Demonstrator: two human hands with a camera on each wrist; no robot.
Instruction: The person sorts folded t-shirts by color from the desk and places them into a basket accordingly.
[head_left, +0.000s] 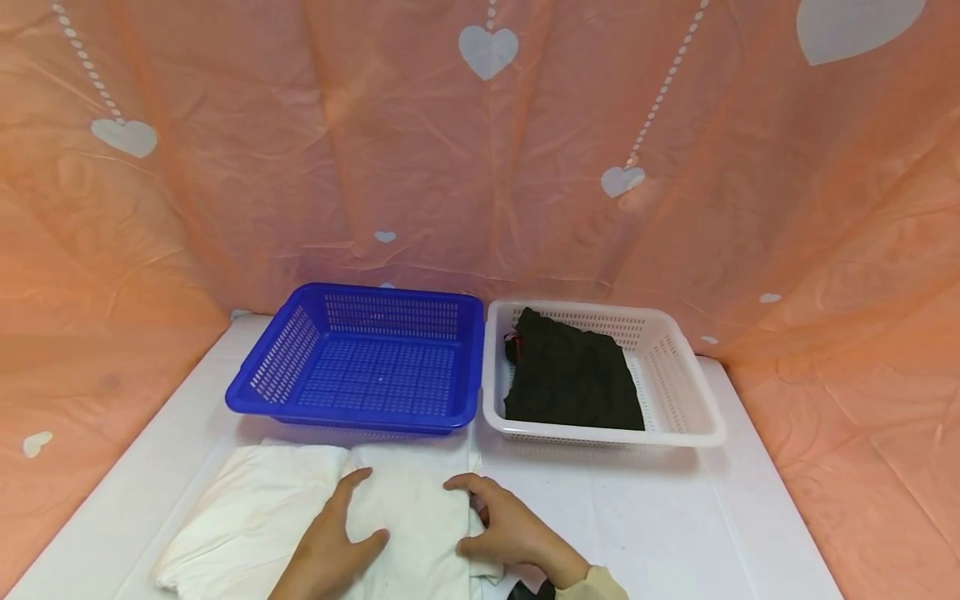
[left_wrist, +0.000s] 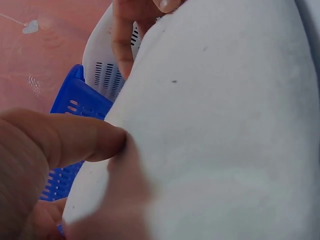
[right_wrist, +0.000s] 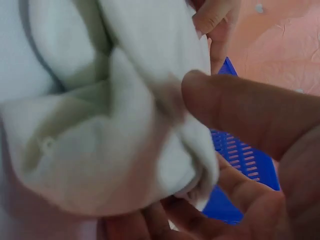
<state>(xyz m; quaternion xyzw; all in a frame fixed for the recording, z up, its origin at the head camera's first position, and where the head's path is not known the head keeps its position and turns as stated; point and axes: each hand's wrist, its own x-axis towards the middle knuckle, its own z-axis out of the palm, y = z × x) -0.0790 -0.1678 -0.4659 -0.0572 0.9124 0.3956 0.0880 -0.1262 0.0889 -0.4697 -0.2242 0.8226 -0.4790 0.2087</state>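
Observation:
A folded white garment (head_left: 412, 500) lies at the near middle of the table. My left hand (head_left: 330, 533) holds its left side, thumb on top. My right hand (head_left: 517, 525) grips the right edge. In the right wrist view, the thumb (right_wrist: 230, 107) is over the loose folds and the fingers (right_wrist: 145, 222) are underneath. A small button-like dot shows on the garment there. From the left wrist, the left thumb (left_wrist: 95, 140) presses at the cloth's edge and the other fingers are mostly hidden. A second white cloth bundle (head_left: 255, 500) lies directly to the left.
Behind the garment stands a blue plastic basket (head_left: 356, 422) with nothing inside. To its right, a white basket (head_left: 678, 438) contains a folded black cloth (head_left: 577, 375). An orange curtain (head_left: 420, 167) with pale hearts hangs behind and around the white-covered table (head_left: 637, 517).

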